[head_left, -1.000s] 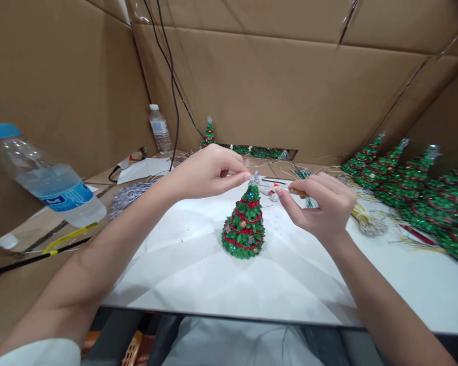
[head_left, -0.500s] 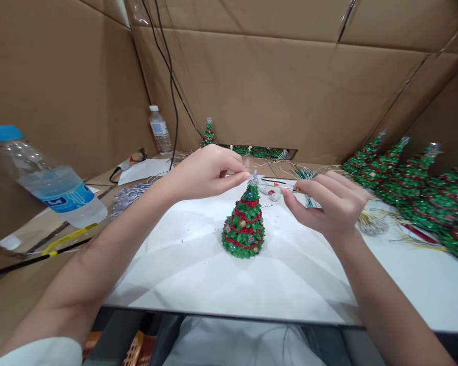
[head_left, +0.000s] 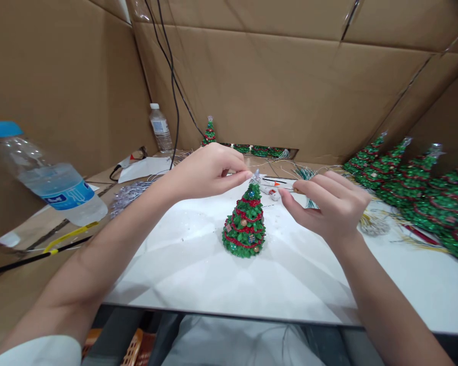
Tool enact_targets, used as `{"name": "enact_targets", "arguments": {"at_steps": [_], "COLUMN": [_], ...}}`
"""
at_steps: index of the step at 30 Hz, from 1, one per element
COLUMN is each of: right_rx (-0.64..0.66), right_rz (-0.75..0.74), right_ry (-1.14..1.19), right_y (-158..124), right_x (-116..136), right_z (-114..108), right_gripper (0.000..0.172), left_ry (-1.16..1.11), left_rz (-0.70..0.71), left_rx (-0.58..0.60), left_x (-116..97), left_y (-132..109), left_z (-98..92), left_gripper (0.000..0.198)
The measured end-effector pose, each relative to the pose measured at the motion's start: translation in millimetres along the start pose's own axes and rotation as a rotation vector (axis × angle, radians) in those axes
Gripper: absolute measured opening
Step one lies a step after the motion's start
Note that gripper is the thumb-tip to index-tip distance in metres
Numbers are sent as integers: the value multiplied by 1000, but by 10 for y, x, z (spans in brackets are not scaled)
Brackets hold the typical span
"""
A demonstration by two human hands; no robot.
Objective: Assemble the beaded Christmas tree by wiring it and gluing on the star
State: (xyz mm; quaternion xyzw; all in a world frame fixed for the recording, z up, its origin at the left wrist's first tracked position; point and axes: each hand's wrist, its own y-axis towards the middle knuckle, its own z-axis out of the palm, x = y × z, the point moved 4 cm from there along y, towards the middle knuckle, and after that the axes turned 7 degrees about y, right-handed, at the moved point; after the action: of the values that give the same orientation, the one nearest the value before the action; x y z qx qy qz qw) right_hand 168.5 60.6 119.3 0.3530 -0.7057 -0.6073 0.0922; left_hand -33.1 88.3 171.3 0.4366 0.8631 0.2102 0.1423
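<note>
Right hand (head_left: 326, 206) has moved slightly farther right of the small tree (head_left: 244, 229), which stands upright; its fingers close on a thin tool (head_left: 296, 190). Left hand (head_left: 217, 170) pinches beside the tree's topper (head_left: 256, 176); what it grips, I cannot tell. Sideways pull could tip the tree.

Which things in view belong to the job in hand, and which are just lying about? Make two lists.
In the job:
small decorated tree
its clear topper, at the fingertips of the left hand
thin tool in the right hand

Lying about, it seems:
blue-capped bottle
white-capped bottle
white paper
</note>
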Motion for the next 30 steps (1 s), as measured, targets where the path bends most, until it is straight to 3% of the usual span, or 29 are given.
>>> {"name": "enact_targets", "arguments": {"at_steps": [13, 22, 30], "right_rx": [77, 65, 3], "right_rz": [-104, -10, -23], "right_ry": [-65, 27, 79], "right_y": [150, 154, 108], "right_x": [120, 190, 154], "right_z": [-146, -49, -90], "right_gripper": [29, 26, 25], "left_ry": [-5, 13, 60], "left_rz": [13, 22, -42], "left_rx": [-2, -2, 26], "left_x": [-28, -17, 4], "left_y": [-3, -7, -17], "left_z": [-11, -5, -21], "left_gripper": [32, 31, 32]}}
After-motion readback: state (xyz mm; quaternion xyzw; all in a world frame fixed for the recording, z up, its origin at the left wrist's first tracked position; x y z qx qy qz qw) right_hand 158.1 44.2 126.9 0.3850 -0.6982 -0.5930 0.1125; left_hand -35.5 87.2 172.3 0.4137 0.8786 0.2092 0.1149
